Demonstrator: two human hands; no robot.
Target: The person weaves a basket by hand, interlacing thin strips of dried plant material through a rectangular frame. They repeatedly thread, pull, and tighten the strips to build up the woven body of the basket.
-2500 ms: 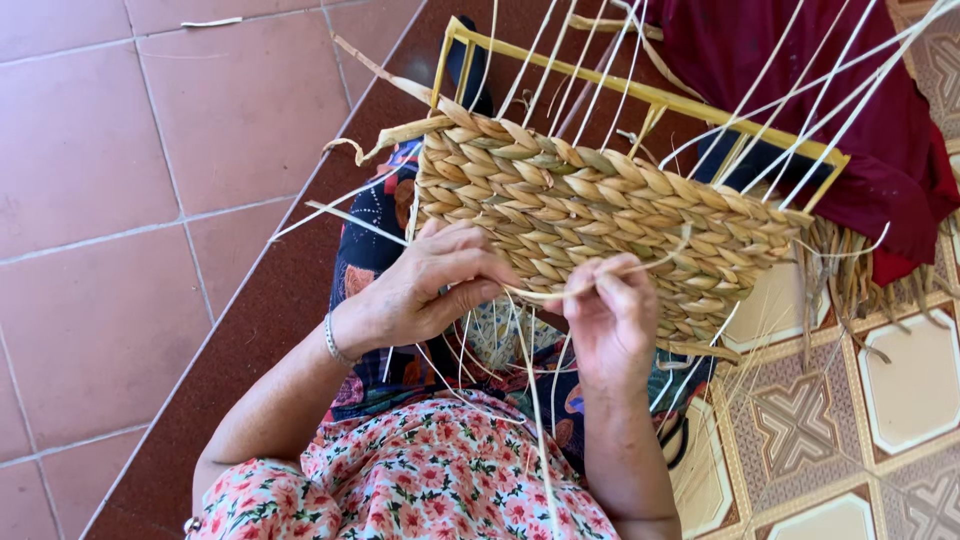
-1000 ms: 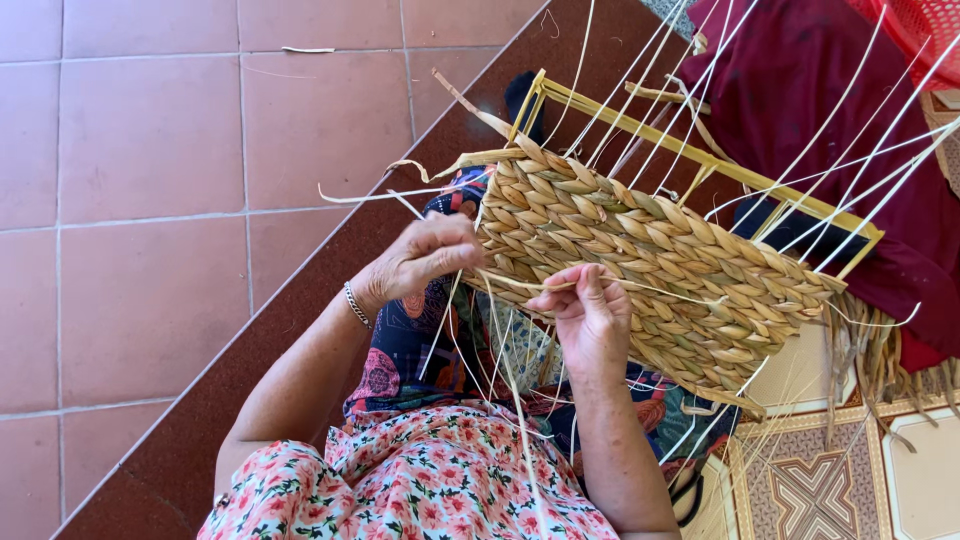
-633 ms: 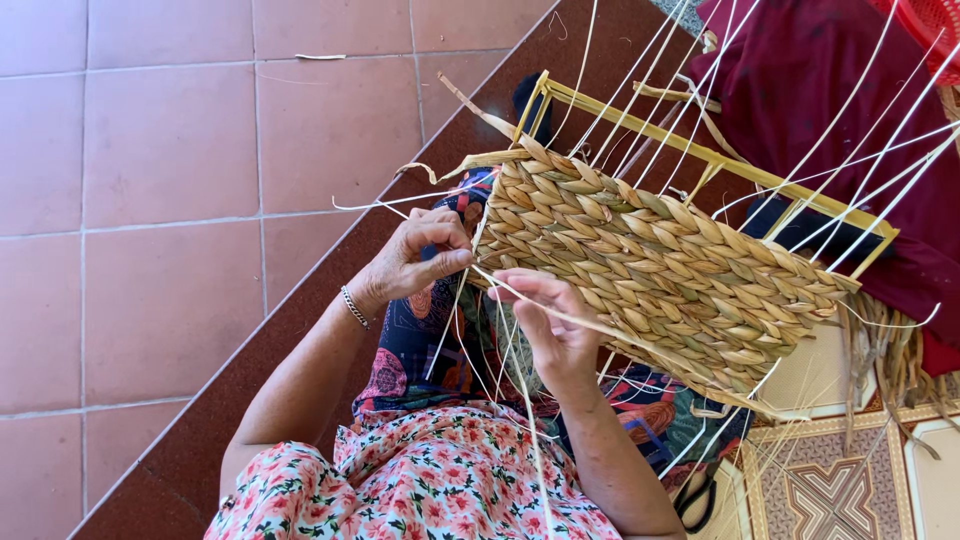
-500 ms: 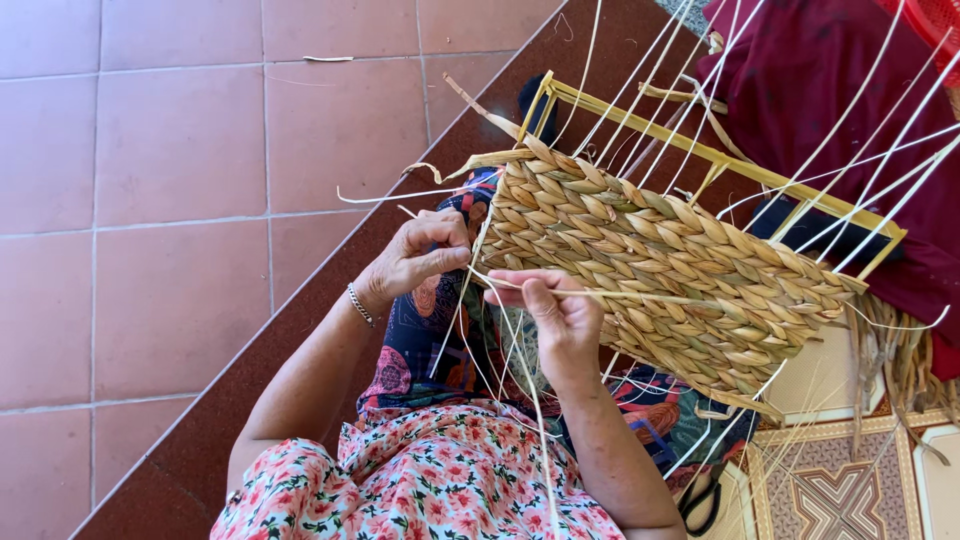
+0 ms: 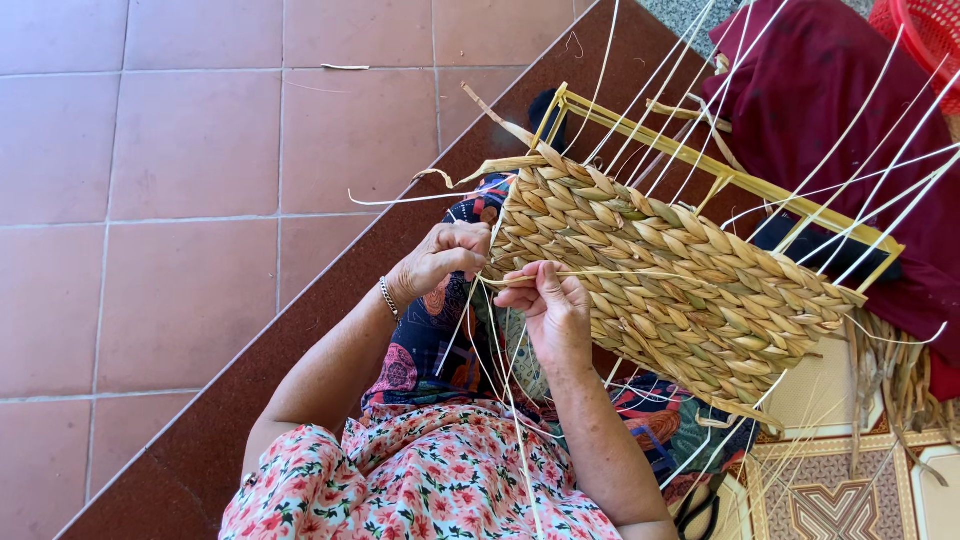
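Near the floral sleeve, the left hand (image 5: 440, 258) pinches pale strands at the near edge of the woven panel (image 5: 660, 285), and the right hand (image 5: 550, 305) closes its grip on a thin strand (image 5: 600, 273) drawn across it. Beyond, plaited rows cover most of the yellow frame (image 5: 720, 175). Bare uprights (image 5: 850, 130) past the last row appear yet unwoven.

Woven straw panel (image 5: 670, 285): rectangular, braided in thick tan and pale green strands, tilted diagonally across the lap, its lower left corner nearest the body. It is mounted on a yellow frame (image 5: 720, 175) that shows along its upper edge. Thin pale strands (image 5: 500, 370) hang loose from the near edge; others project upward past the frame. One thin strand lies horizontally across the weave.
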